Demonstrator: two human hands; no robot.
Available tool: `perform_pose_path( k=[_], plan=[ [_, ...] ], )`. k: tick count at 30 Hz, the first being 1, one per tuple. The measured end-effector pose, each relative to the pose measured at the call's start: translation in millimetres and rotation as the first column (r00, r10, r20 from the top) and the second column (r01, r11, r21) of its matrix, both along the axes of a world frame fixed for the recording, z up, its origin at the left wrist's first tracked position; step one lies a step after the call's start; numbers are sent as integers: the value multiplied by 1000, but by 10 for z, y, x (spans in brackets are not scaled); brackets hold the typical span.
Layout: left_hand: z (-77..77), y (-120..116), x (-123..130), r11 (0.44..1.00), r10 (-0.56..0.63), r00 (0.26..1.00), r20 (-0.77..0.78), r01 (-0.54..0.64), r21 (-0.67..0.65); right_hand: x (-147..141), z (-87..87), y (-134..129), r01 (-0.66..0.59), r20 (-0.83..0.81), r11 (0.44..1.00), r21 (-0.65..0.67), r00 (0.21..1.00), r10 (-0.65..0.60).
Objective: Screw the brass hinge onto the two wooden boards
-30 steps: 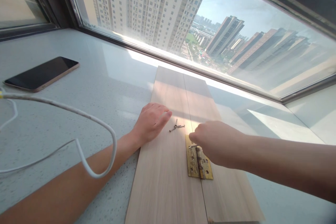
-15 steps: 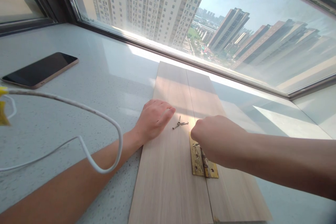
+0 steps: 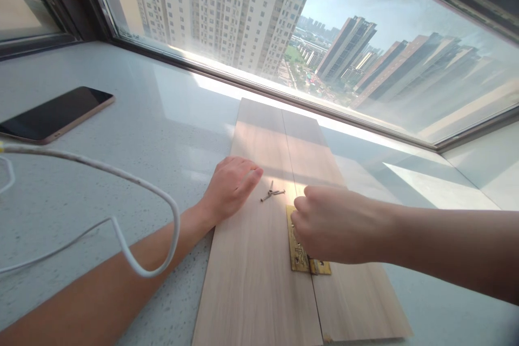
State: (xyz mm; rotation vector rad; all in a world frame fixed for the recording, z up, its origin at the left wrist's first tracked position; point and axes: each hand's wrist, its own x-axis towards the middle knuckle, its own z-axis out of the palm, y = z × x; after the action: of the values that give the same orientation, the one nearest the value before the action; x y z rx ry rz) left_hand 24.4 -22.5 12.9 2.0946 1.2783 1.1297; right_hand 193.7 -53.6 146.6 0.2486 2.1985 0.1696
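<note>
Two pale wooden boards lie side by side with a narrow seam between them. A brass hinge spans the seam, its upper part covered by my right hand. That hand is closed in a fist over the hinge; whatever its fingers hold, if anything, is hidden. My left hand rests on the left board near its outer edge, fingers curled and thumb alongside, the palm side out of sight. Several loose screws lie in a small pile on the left board, between the hands.
A phone lies on the speckled white sill at the left. A looped white cable passes in front of my left forearm. Beyond the boards, a dark window frame borders the glass, with tall buildings outside.
My right fist has turned and shifted down a little over the hinge, covering more of it. My left hand stays on the board. The whole view has shifted slightly.
</note>
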Motion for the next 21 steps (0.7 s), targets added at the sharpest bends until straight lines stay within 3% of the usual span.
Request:
perform_pose_path(
  k=[3,7,8,10,12,13,17,18,19,21],
  plan=[
    [3,-6,5,1000,3,1000,2,-3,-4,-55,-28,17,66,25,998,-14,998,-66],
    [11,-16,14,1000,11,999,41,-10,-21,-169,-27,67,352,-10,935,51,936,-352],
    [13,-19,16,1000,14,998,54,-13,-27,-194,-25,83,457,-26,886,81,890,-456],
    [15,-24,17,999,20,997,72,-18,-32,-231,-24,121,664,-52,734,139,745,-665],
    [16,-26,17,999,20,997,72,-18,-27,-237,-27,169,796,-56,582,167,597,-800],
    [16,-26,16,1000,20,997,70,-18,-24,-225,-27,191,831,-46,531,167,545,-837],
    [12,-20,9,1000,15,998,54,-14,-24,-103,-5,182,880,-39,457,130,465,-884],
    [9,-19,7,1000,13,999,48,-12,-22,-68,5,146,870,-50,477,125,486,-873],
    [6,-17,5,1000,10,999,42,-9,-19,-37,14,101,826,-56,551,116,559,-827],
    [-2,-15,2,1000,9,999,34,-9,-9,2,24,2,595,-48,799,88,804,-593]
  ],
)
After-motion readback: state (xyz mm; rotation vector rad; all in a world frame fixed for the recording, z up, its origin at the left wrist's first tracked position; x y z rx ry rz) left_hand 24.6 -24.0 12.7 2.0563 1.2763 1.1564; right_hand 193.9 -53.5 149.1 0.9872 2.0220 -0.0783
